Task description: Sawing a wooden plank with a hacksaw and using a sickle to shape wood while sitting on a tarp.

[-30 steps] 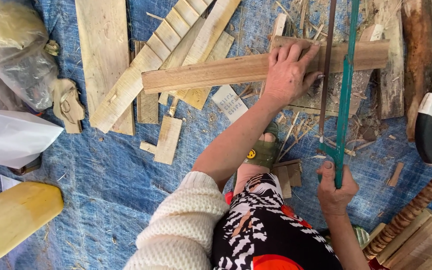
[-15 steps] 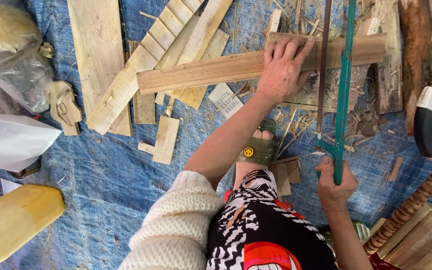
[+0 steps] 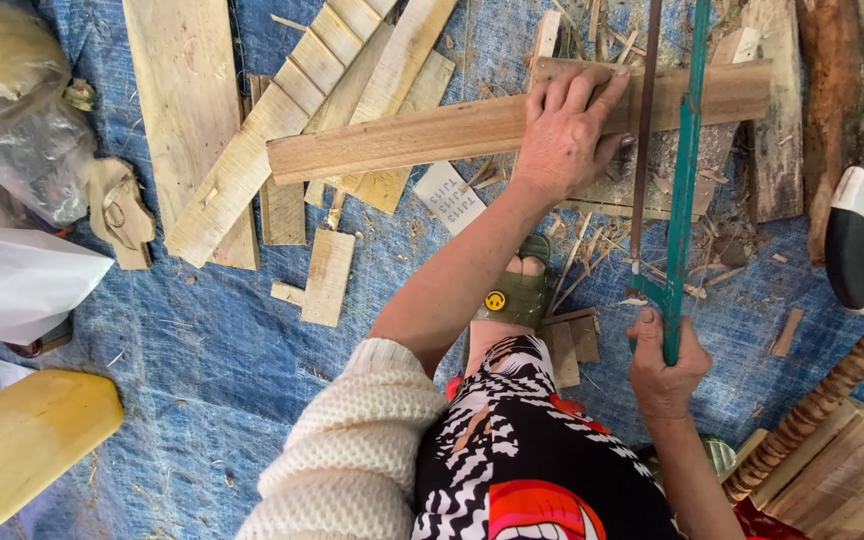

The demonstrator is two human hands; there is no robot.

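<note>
A long wooden batten (image 3: 432, 135) is being sawn across near its right end, and it lies over a heap of offcuts on a blue tarp (image 3: 182, 340) spread on the floor, at about twelve o'clock from the body. For a clean cut the batten should be kept pinned flat so that it cannot roll, and the blade should be kept square to the wood and run in long, even strokes rather than forced (a twisted blade is likely to bind). The left hand (image 3: 564, 135) is pressed down on the batten, palm flat and fingers spread over its far edge, just left of the blade, with the arm reaching forward and nearly straight. The right hand (image 3: 664, 362) is clenched around the handle of a green frame saw (image 3: 687, 180), at about two o'clock, with the wrist straight and the frame pointing away from the body. A foot in a green sandal (image 3: 517, 292) rests among the shavings below the batten. A broad plank (image 3: 187, 110) lies at about eleven o'clock, well apart from the cut.
</note>
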